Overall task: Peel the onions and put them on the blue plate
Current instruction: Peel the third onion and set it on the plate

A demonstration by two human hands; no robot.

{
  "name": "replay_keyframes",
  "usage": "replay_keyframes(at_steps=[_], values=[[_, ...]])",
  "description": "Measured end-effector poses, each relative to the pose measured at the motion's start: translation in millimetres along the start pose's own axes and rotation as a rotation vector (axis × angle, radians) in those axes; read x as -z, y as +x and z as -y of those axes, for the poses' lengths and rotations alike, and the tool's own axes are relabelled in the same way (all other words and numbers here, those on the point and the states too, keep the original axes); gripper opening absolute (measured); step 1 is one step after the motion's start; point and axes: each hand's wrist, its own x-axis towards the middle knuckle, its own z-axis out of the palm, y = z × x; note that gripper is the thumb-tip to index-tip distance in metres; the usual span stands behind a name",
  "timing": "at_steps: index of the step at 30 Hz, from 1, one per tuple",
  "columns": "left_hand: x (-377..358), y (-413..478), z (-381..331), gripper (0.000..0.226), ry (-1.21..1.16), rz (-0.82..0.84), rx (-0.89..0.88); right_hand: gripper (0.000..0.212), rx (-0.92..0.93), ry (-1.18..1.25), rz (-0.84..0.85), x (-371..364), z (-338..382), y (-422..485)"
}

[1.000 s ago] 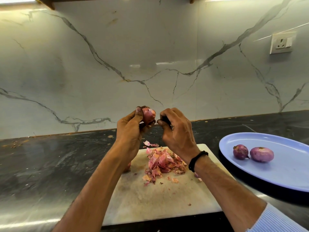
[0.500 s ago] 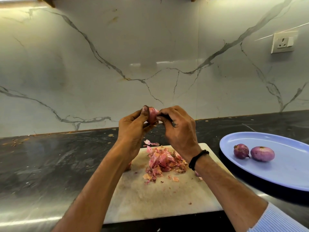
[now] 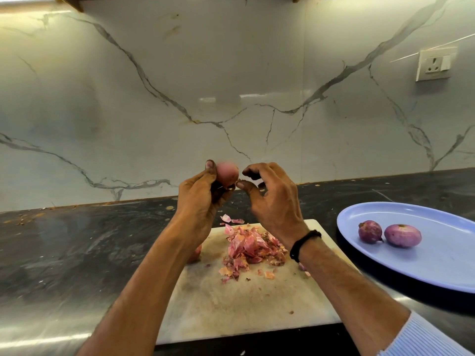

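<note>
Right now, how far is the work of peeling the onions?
Done: two peeled onions lie on the blue plate, and a pile of skins is on the board. In hand: the left hand holds a third onion; the right hand is close beside it. Left: finish it, plus one onion half hidden behind the left forearm.

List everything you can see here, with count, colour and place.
Held onion: one, pinkish, in left hand.
Plate onions: two, purple, on blue plate.
Board onion: one, pinkish, mostly hidden behind left forearm.
Blue plate: one, right of cutting board.
Onion skins: one pile, pink, on cutting board.
Cutting board: one, whitish, centre of countertop.
Countertop: one, dark, below backsplash.
Backsplash: one, white marble, behind.
Wall socket: one, white, upper right.
Wristband: one, black, right wrist.
Left hand: one, grips held onion.
Right hand: one, fingers curled beside held onion.
</note>
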Motion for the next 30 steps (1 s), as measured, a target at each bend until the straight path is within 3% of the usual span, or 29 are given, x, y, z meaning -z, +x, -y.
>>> replay_keyframes(at_steps=[5, 11, 15, 20, 30], values=[[-0.5, 0.5, 1.5, 0.032, 0.070, 0.032, -0.001, 0.046, 0.086, 0.012, 0.065, -1.1, -0.7, 0.5], [2.1, -1.2, 3.1, 0.041, 0.147, 0.058, 0.004, 0.045, 0.150, 0.004, 0.069, -2.5, -2.7, -0.8], [2.2, -2.5, 0.7, 0.048, 0.160, 0.036, -0.002, 0.026, 0.178, 0.014, 0.031, -1.3, -2.0, 0.4], [1.7, -2.8, -0.5, 0.046, 0.161, 0.042, -0.024, 0.050, 0.149, 0.056, 0.068, -0.6, -0.4, -1.2], [-2.0, -3.1, 2.9, 0.035, 0.104, 0.083, -0.010, 0.038, 0.168, 0.028, 0.068, -0.8, -1.3, -2.7]])
